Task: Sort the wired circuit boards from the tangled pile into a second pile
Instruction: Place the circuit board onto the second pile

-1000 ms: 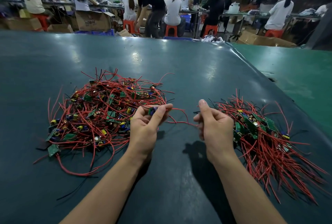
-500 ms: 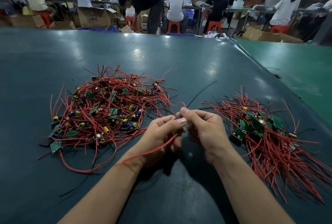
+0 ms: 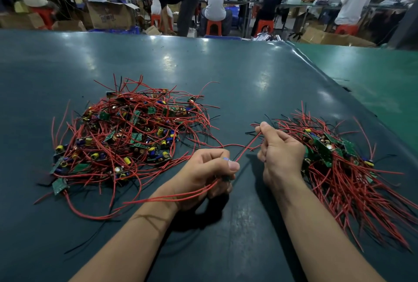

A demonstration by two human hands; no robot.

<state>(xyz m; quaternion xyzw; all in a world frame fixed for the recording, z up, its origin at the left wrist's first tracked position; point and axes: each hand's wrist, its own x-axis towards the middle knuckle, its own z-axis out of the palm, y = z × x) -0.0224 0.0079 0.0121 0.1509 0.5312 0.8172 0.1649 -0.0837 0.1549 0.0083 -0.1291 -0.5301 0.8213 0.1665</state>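
Observation:
A tangled pile of small green circuit boards with red and black wires lies on the left of the dark table. A second pile, its red wires combed toward me, lies on the right. My left hand is closed around one wired board, mostly hidden in the fist, with red wires trailing out over my wrist. My right hand pinches a red wire of that board, stretched taut between both hands, at the inner edge of the second pile.
A brighter green table adjoins on the right. Beyond the table's far edge several people work on orange stools among cardboard boxes. Loose black wires lie on the table near my left forearm.
My hands, together half a second ago, have drawn apart. My right hand moved right toward the second pile, pulling the red wire straight. My left hand keeps the board.

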